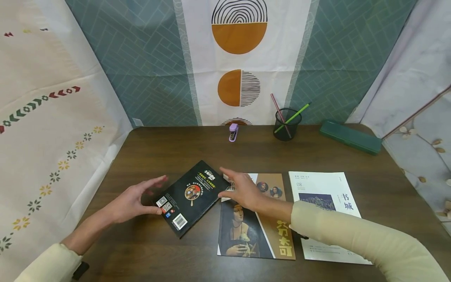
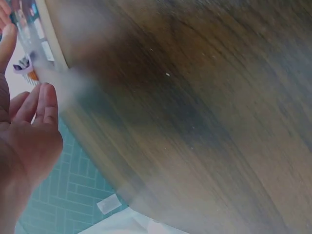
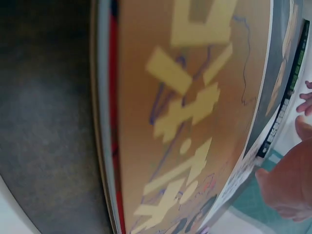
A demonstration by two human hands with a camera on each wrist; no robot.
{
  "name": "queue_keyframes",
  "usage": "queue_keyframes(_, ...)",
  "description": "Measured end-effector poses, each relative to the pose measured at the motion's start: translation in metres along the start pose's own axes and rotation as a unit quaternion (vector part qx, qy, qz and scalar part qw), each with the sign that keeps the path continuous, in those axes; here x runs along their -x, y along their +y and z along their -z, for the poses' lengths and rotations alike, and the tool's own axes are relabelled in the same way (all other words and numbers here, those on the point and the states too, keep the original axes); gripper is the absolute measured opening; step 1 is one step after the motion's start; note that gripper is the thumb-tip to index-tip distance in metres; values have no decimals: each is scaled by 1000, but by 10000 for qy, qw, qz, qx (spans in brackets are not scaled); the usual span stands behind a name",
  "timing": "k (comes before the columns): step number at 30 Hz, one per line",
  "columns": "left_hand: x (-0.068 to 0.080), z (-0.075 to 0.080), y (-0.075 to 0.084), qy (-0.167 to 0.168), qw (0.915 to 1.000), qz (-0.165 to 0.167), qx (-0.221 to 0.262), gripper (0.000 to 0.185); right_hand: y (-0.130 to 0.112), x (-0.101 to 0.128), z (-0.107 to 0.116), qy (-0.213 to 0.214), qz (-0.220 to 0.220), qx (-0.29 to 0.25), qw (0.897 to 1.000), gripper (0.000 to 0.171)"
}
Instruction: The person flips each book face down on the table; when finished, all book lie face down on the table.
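A black paperback point(image 1: 190, 196) lies back cover up and askew on the dark wooden table point(image 1: 176, 145). My left hand point(image 1: 155, 196) cups its left edge with straight fingers, the thumb against the lower side. My right hand point(image 1: 227, 183) meets the book's right corner with fingers stretched out, hovering over a magazine with a portrait cover point(image 1: 260, 231). In the left wrist view the left hand point(image 2: 29, 126) is spread beside the book's edge point(image 2: 27, 24). The right wrist view shows the magazine's brown cover point(image 3: 190, 112) close up and blurred, with the right hand point(image 3: 292, 185) at the far right.
A white booklet point(image 1: 327, 196) lies right of the magazine. Along the back stand a purple stapler point(image 1: 233, 132), a black mesh pen cup point(image 1: 286, 125) with two pencils, and a green pencil case point(image 1: 350, 137). Patterned cloth walls close in the table on three sides.
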State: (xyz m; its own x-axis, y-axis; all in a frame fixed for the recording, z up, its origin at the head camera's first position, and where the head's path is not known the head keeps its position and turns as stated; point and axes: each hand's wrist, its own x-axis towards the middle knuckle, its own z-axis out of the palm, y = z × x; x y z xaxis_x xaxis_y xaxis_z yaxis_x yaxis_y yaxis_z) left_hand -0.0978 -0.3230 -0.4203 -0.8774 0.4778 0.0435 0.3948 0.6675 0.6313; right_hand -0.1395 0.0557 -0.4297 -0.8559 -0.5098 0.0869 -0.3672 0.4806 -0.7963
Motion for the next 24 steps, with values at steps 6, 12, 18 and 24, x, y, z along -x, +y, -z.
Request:
queue_keyframes(6,1,-2,-4,-227,9994,142,-237,97,1,4,-3,19,39,189,9998,75)
queue_keyframes(12,3,-4,-7,-377,9981,123,-472,96,5,3,-5,41,111,320,9994,71)
queue_keyframes(18,3,-6,-8,-340,9966,188,-723,93,7,0,-4,101,193,498,9985,63)
queue_keyframes(24,2,-9,-5,-274,9960,138,-844,91,8,-5,-4,135,365,715,9967,54)
